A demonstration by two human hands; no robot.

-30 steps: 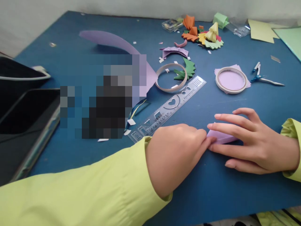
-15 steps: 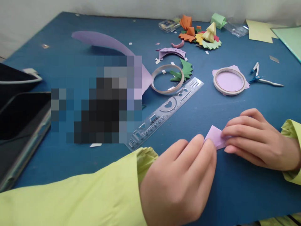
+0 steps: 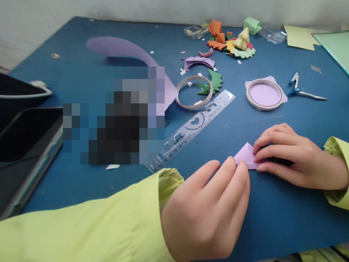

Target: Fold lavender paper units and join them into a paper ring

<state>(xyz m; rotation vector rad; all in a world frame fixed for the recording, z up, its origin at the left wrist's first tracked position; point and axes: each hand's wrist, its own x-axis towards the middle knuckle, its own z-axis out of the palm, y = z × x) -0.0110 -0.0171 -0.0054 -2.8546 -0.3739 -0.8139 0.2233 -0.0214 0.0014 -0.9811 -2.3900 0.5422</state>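
A small folded piece of purple paper [image 3: 247, 154], triangular with a strip along its lower edge, lies low over the blue table between my hands. My left hand [image 3: 208, 211] pinches its left corner between thumb and fingers. On the other side, my right hand [image 3: 289, 154] grips the right part, its fingertips covering that corner. A clear plastic ruler [image 3: 200, 122] with cut-out shapes rests behind my left hand. Beyond my right hand, a roll of tape [image 3: 248, 98] sits on a stack of purple paper squares [image 3: 265, 92].
A tape ring [image 3: 195, 107] stands by green folded paper [image 3: 216, 80] and a curled purple strip [image 3: 122, 47]. Orange folded paper [image 3: 215, 27] and a yellow piece [image 3: 242, 40] are at the back. A blue-and-white compass [image 3: 307, 94] lies right; a dark device [image 3: 27, 145] left.
The purple paper has turned slightly, its peak now upright and its lower edge nearly level. My right hand has shifted a little up and left; my left hand keeps its pinch.
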